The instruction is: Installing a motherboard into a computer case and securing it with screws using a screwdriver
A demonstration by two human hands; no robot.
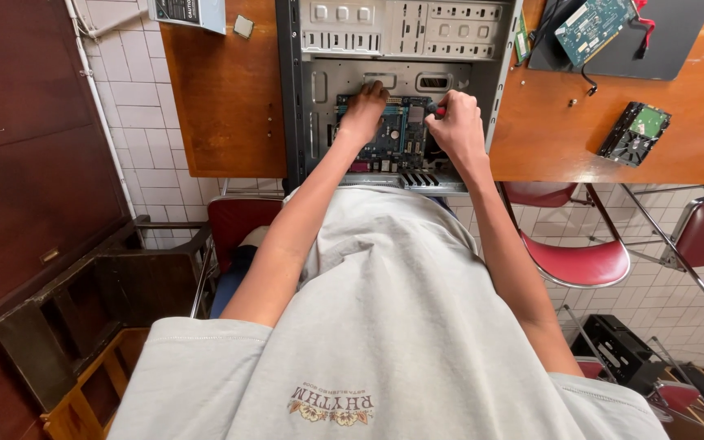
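Under both hands (spread): motherboard (397,134)

Screwdriver (436,108) mostly hidden in right hand (455,129), tip perhaps behind fingers, computer case (405,33) cropped above

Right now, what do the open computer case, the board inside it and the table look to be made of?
The computer case looks like bare sheet metal: dull grey, with stamped slots and holes. The motherboard looks like blue laminate circuit board, studded with small parts. The table looks like varnished wood or a wood-look laminate: warm brown with a slight sheen. The left hand rests on the board; the right hand grips a red-handled tool.
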